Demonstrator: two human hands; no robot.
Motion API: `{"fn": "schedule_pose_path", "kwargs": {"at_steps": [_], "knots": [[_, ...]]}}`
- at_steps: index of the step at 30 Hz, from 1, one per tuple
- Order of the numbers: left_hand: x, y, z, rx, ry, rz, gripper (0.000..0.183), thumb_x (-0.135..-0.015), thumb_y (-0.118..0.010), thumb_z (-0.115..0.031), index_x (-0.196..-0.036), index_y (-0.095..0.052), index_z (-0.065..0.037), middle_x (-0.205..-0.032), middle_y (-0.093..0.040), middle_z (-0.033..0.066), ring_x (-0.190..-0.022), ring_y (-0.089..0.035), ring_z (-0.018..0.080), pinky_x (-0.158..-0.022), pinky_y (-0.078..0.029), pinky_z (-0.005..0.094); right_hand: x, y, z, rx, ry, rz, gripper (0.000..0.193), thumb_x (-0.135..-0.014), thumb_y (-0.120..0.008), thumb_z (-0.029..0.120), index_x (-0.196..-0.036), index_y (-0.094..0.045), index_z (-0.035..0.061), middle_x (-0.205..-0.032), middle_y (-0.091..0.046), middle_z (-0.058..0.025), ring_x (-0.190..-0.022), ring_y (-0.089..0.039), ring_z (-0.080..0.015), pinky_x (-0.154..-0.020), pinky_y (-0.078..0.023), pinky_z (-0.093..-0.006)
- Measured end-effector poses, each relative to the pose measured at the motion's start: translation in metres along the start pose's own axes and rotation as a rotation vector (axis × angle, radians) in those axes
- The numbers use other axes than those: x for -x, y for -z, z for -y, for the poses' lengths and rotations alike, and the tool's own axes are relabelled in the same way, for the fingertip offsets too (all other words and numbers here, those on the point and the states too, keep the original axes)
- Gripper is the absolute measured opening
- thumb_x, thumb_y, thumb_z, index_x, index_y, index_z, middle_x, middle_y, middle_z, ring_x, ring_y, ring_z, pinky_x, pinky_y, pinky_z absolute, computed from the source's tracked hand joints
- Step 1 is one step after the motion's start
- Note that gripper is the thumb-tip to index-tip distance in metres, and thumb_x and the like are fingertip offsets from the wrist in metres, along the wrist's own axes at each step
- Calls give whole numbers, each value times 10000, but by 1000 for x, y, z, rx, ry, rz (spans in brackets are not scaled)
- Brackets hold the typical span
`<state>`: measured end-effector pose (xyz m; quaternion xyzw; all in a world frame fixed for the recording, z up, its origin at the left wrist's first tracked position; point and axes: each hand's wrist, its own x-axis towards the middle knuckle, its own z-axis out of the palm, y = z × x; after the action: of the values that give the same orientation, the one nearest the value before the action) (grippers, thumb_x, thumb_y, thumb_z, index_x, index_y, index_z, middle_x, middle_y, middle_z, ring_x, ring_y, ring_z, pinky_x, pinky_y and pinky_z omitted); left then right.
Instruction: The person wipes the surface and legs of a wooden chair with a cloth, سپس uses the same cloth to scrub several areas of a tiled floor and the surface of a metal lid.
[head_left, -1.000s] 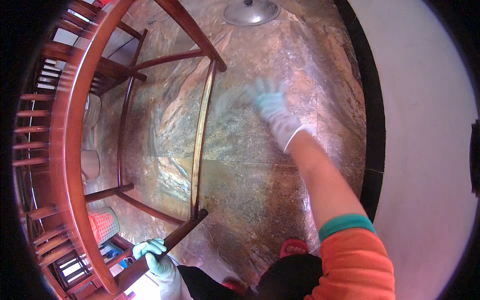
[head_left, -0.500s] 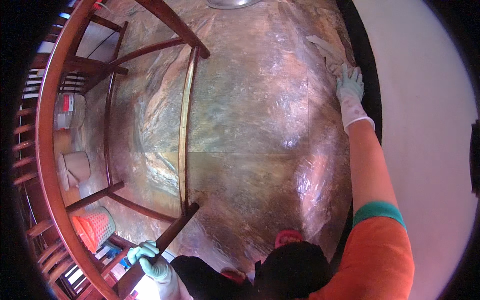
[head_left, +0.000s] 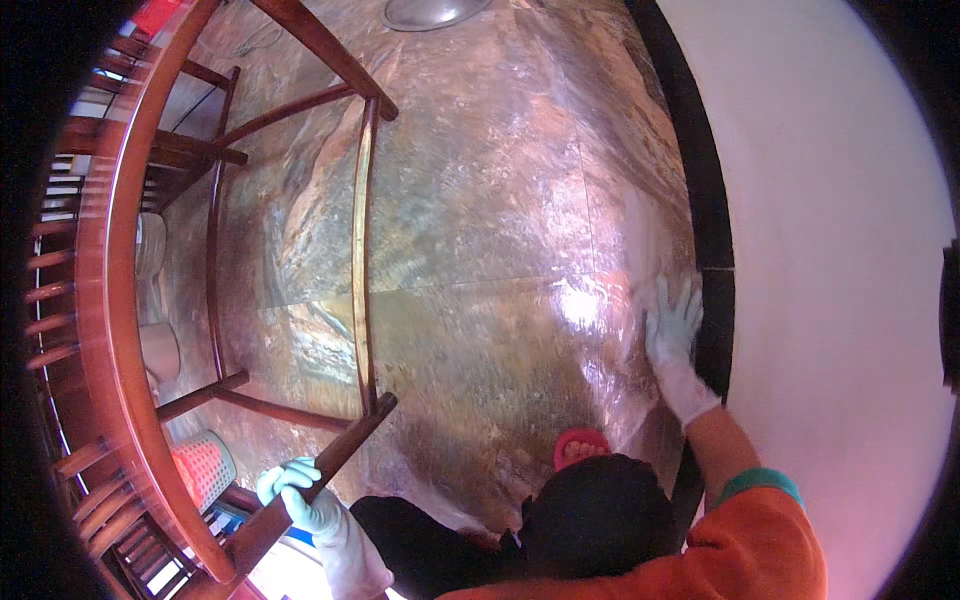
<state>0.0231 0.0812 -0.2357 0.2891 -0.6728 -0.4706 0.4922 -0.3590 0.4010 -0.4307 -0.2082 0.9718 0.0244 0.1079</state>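
Both hands: right hand (head_left: 676, 335) is dragging back beside black skirting (head_left: 712, 210), bringing the wipe nearer me, fingers (head_left: 663, 300) spread, blurred pale cloth (head_left: 649, 235) apparently ahead on floor (head_left: 480, 200); left hand (head_left: 310, 502) is clamping wooden bar (head_left: 353, 438).

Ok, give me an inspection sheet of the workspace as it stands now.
Surface: brown marbled tile floor, bright glare.
Handled thing: wooden furniture frame, legs joined by stretchers.
Clutter: round metal lid, perforated basket.
Hands: gloved left hand, fingers wrapped round a leg; gloved right hand, fingers spread beside the black baseboard.
Cables: thin loop on floor, cord or wire unclear.
Surroundings: white wall.
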Motion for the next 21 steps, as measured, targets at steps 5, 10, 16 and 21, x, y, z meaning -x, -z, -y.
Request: {"fn": "schedule_pose_path", "kwargs": {"at_steps": [5,10,16,21], "knots": [[-2,-19,-2,54,46,-31,77,-892,-468,-142,-913,-397,-120,-609,-368,-12,-521,-376,107,-580,-333,276,170,-43,-43,-95,29,-10,580,-903,-403,372,-1426,-235,187,-1447,-57,-300,-1316,-23,-527,-1033,-65,-635],[0,-14,-3,33,43,-5,96,-887,-483,-158,-911,-394,-132,-618,-366,-10,-546,-384,112,-594,-332,275,160,-15,3,-39,-212,219,672,-843,-481,442,-1429,-232,229,-1461,-35,-281,-1310,1,-540,-1034,-38,-630],[1,-15,-7,-1,56,-27,118,-886,-484,-205,-922,-407,-124,-606,-378,-8,-562,-392,124,-619,-344,285,56,-17,36,-196,-228,77,656,-854,-404,565,-1412,-267,248,-1447,-68,-304,-1284,-3,-582,-959,-42,-724],[0,-13,-8,-20,31,11,190,-908,-494,-267,-934,-473,-80,-625,-413,14,-569,-463,147,-626,-414,320,-88,7,85,-55,-86,-134,609,-847,-380,611,-1379,-309,324,-1451,-160,-250,-1301,-97,-543,-959,-77,-729]]}}
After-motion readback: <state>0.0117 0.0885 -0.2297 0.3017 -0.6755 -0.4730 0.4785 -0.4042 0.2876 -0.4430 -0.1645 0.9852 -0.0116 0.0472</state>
